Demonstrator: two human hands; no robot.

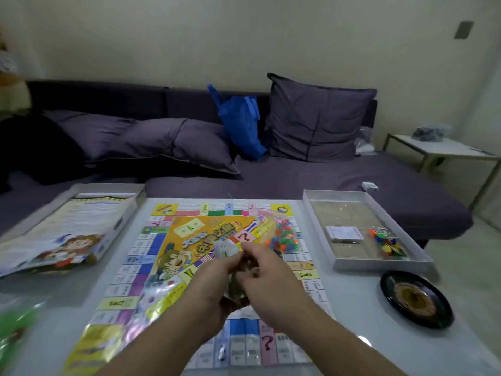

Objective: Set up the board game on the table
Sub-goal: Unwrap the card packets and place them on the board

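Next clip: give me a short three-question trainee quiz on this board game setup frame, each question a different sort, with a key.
1. True or false: the game board lies unfolded on the table.
2. Where is the black roulette wheel? A) on the sofa B) on the table, right of the board C) inside the box tray
3. Fill in: both hands, left hand and right hand, hold a stack of ____.

Key: 1 true; 2 B; 3 cards.

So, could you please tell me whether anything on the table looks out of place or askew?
The bag of coloured pieces lies on the game board, covering some squares instead of sitting in the box tray. The box lid overhangs the table's far left edge.
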